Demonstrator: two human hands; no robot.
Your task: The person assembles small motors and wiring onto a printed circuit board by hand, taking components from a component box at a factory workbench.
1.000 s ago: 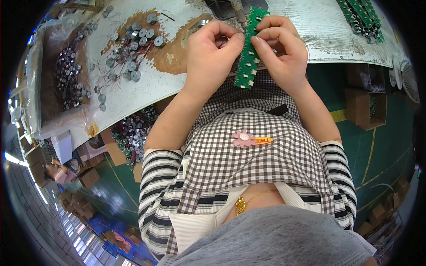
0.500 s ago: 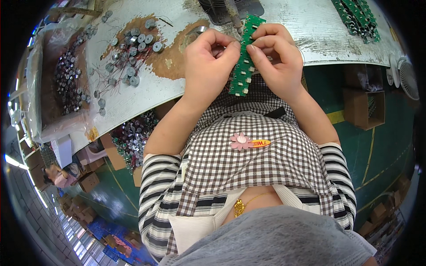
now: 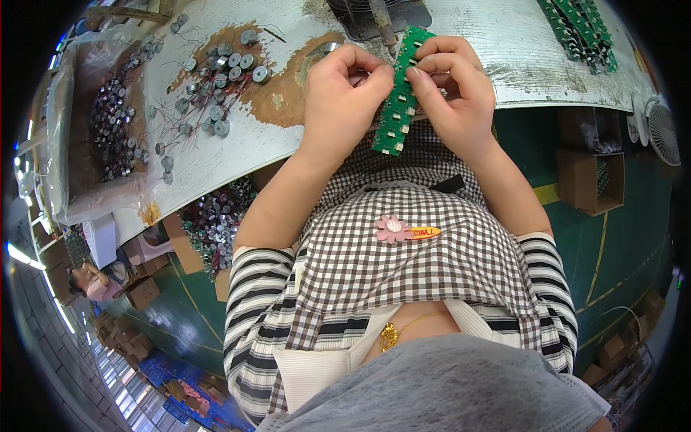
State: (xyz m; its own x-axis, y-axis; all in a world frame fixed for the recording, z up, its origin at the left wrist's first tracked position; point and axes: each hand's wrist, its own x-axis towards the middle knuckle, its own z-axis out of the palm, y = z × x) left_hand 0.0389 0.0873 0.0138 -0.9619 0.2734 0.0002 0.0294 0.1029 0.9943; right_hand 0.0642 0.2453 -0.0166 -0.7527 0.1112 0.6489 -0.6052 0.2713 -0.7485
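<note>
The circuit board point(image 3: 396, 108), near one o'clock by the tabletop point(image 3: 533, 68), is in the grip of the right hand point(image 3: 458, 93), seemingly for steadiness, while the left hand point(image 3: 340, 101) meets its nine-o'clock edge, whether grasping I cannot tell, with wired motors point(image 3: 235, 73) toward eleven.

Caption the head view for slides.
Right hand holds a green circuit board, left hand at its edge, motors on the table.

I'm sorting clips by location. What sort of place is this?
Probably an electronics assembly workshop: a green circuit-board strip, small wired metal cylinders scattered on a worn white workbench, and cardboard boxes on the green floor.
</note>
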